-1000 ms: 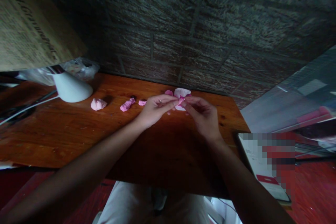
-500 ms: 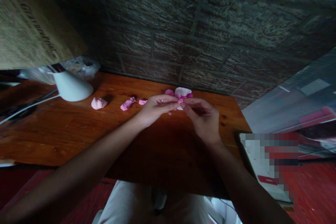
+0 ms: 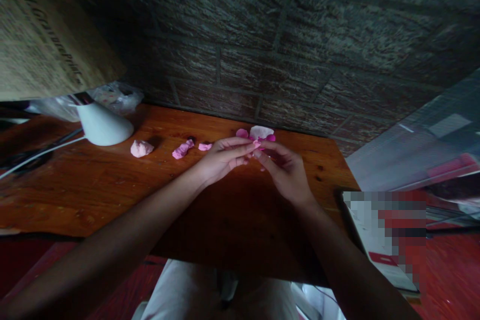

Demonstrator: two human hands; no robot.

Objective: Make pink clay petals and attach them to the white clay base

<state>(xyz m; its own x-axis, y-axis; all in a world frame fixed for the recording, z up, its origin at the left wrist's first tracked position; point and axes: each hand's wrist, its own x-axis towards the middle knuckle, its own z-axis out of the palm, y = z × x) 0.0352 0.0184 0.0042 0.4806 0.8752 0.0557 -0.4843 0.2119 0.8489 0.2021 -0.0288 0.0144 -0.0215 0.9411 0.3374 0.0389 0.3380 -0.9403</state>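
The small pink piece (image 3: 257,144) is soft-looking and light pink, with an uneven outline; the fingers cover part of it, so its full shape cannot be told. It sits between the fingertips of the two hands, just in front of a pale, petal-like piece (image 3: 261,132) on the wooden table (image 3: 112,190).

The left hand (image 3: 225,157) reaches in with its fingers stretched toward the right hand, the tips closed narrowly on the small pink piece. The right hand (image 3: 287,170) meets it from the other side, thumb and index finger pinching at the same piece, the other fingers curled. Both forearms slant inward over the table.

One pale piece and two deep pink rounded pieces (image 3: 242,133) (image 3: 270,137) show just beyond the fingertips. To the left of the left hand lie three pink lumps: a small one (image 3: 204,146) near the wrist, a longer knobbly one (image 3: 183,149) farther out, and a paler chunky one (image 3: 141,148) well apart. Past these stands one lamp (image 3: 107,125) with a printed shade. One brick-patterned wall (image 3: 225,60) rises beyond both hands.
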